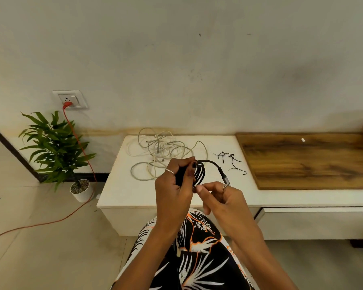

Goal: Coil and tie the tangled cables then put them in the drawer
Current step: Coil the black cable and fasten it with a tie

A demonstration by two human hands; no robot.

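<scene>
Hands in closed grip around coiled black cable [200,173]: left hand [174,185] clutching, right hand [220,197] pinching.

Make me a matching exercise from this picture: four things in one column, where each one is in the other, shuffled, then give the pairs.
Things
1. black cable
2. white cables
3. black ties
4. orange cord

Places
A. plugged into the wall socket, running down to the floor
B. lying loose on the white cabinet top, beside the wooden board
C. coiled, held up between the left hand and the right hand
D. tangled in a heap at the back of the white cabinet top

Pairs: 1-C, 2-D, 3-B, 4-A
</scene>
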